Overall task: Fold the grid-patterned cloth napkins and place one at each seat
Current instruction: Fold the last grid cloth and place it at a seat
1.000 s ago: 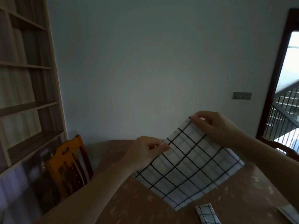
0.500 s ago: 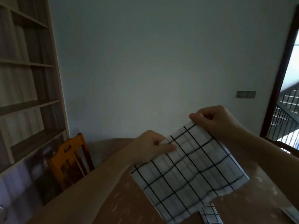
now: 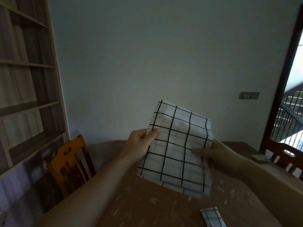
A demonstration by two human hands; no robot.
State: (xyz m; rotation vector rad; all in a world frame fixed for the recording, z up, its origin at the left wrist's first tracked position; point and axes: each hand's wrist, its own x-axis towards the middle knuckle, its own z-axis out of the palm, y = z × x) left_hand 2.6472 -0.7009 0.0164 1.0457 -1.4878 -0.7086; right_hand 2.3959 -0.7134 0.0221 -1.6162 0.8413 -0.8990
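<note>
The left hand's (image 3: 139,147) thumb (image 3: 153,133) lies over the front of the napkin (image 3: 177,148) at its left edge, the other fingers curled behind, so the cloth is pinched between them. The right hand (image 3: 218,155) grips the right edge lower down, its thumb (image 3: 199,152) pressed flat across the front and the rest of the fingers hidden behind the fabric. Between the two hands the napkin hangs upright in the air above the surface (image 3: 147,202), white with a black grid, doubled so that a second layer shows along the bottom edge. Its top stands free, tilted a little to the right.

A folded napkin (image 3: 212,217) lies on the surface at the near right edge. Another small folded piece (image 3: 260,157) rests at the far right, just before a dark chair (image 3: 285,154). An orange wooden chair (image 3: 70,163) stands at the left side, with shelves (image 3: 27,82) behind it. A switch plate (image 3: 249,95) sits on the far wall.
</note>
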